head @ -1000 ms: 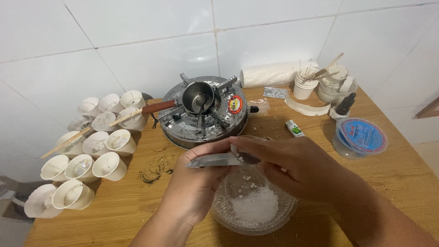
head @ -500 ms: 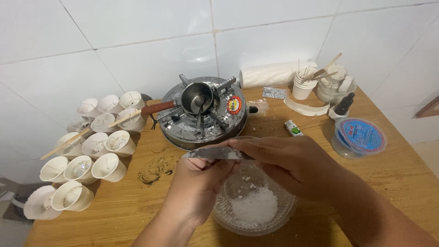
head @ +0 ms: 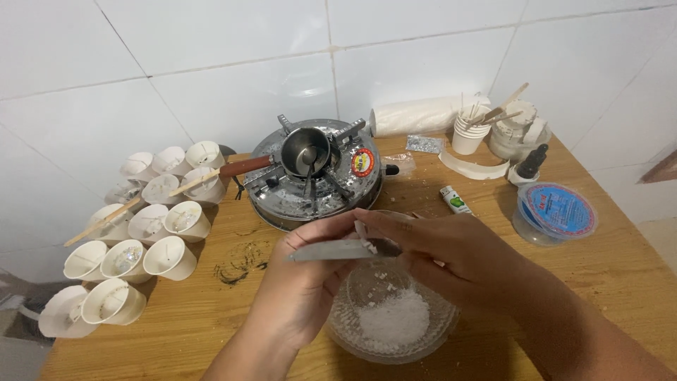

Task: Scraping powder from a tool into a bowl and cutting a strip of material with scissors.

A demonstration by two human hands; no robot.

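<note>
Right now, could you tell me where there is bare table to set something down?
Bare wood lies right of the glass bowl, below the blue-lidded tub, and front-left between the bowl and the white cups. The back edge around the stove is crowded.

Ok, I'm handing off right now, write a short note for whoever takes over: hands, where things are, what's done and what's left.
Left hand: holds a flat grey blade level above the glass bowl.
Right hand: fingertips pinch at white bits on the blade's end.
Bowl: on the wooden table, part filled with white flakes.
Small pot: sits on the stove, looks empty.
White cups: lying at left, wicks inside, unfilled.
</note>
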